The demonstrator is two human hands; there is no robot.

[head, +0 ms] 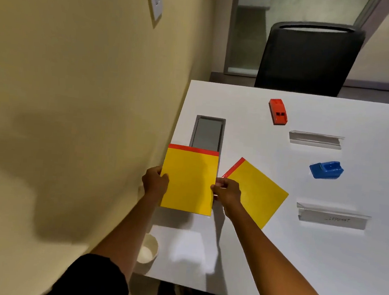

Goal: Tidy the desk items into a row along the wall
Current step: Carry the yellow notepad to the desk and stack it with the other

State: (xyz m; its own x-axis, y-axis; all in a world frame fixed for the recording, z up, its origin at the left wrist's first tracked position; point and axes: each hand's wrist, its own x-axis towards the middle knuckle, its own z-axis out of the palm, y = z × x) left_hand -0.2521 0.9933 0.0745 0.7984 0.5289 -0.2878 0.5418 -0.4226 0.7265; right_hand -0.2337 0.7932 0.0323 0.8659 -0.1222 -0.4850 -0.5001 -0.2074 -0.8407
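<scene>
I've got the yellow pad (189, 180) pinched at both side edges, left hand (155, 182) and right hand (228, 191) fingers curled on it, squaring it to the wall (73, 112) at the bench (274, 250) edge; second pad (258, 191) lies askew beside it.

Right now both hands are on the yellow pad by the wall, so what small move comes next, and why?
Probably set the yellow pad flat against the wall edge of the desk and let go. The left hand and right hand grip its sides, and it partly covers the grey cable box. The second pad lies askew beside it, so it likely goes next.
</scene>
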